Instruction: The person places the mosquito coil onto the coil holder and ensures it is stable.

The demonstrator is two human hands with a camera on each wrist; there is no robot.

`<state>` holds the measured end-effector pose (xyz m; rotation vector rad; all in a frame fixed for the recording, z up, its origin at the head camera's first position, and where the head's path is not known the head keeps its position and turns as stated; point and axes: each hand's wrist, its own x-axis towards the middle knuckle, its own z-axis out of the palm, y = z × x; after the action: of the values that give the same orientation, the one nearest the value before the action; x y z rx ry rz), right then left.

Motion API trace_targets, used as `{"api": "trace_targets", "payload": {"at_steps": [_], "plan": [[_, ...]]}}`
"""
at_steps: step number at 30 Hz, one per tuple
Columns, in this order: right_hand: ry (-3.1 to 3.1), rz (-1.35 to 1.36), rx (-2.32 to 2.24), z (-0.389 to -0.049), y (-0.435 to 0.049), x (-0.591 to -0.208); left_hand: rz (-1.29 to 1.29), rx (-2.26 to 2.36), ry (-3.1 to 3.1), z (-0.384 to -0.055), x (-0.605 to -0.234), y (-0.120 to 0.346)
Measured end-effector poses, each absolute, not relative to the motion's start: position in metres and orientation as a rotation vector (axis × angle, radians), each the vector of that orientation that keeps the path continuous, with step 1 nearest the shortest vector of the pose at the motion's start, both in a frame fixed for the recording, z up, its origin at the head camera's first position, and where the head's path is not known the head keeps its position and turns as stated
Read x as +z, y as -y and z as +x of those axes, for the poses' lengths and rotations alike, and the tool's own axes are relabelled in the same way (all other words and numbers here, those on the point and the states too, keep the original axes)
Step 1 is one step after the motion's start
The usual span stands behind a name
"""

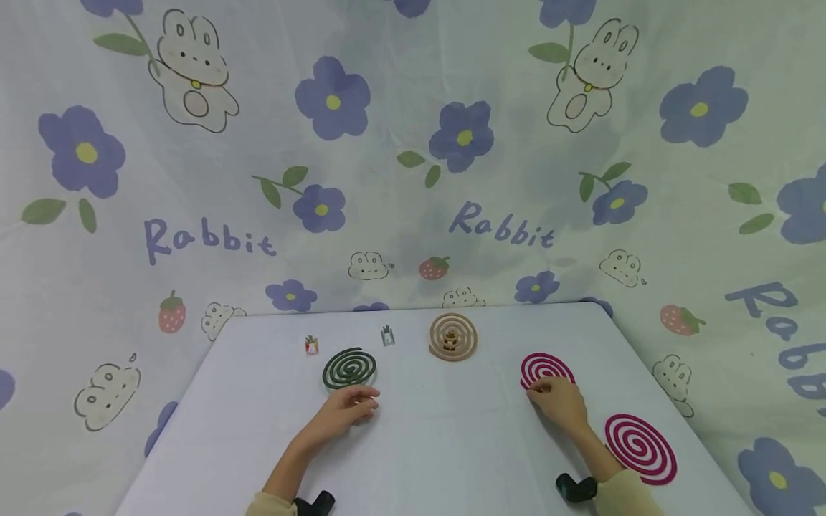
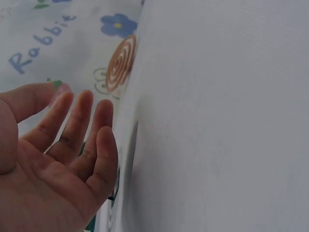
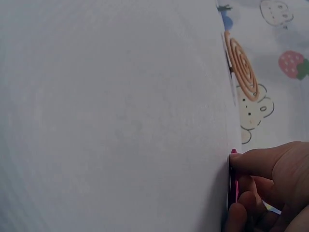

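Observation:
My right hand pinches the near edge of a pink mosquito coil between thumb and fingers; the hand hides part of the coil. In the right wrist view, the thumb lies right at a thin pink edge close to the tabletop. My left hand holds nothing, its fingers relaxed and slightly bent, just in front of a dark green mosquito coil. In the left wrist view its palm faces the camera. Beneath my right forearm's outer side lies a second pink mosquito coil.
A tan mosquito coil lies at the back with a small gold-coloured metal piece on it. Two small shiny metal pieces lie at the back left. The white tabletop meets a rabbit-and-flower patterned curtain.

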<state>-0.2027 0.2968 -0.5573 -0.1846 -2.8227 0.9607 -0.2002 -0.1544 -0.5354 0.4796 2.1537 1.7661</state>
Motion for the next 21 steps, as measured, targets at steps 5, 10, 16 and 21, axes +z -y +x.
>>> {"api": "trace_targets", "payload": {"at_steps": [5,10,16,21], "plan": [[2.841,-0.166,0.977,-0.199,-0.289,-0.554,0.469,1.774,-2.133,-0.202,-0.534,0.141],[2.830,-0.144,0.995,-0.193,-0.280,-0.550,0.483,1.767,-2.125,-0.205,-0.534,0.130],[2.820,-0.115,0.989,-0.190,-0.269,-0.552,0.526,1.758,-2.130,-0.207,-0.532,0.119],[2.804,-0.084,0.989,-0.188,-0.263,-0.556,0.533,1.770,-2.103,-0.209,-0.533,0.110]]}}
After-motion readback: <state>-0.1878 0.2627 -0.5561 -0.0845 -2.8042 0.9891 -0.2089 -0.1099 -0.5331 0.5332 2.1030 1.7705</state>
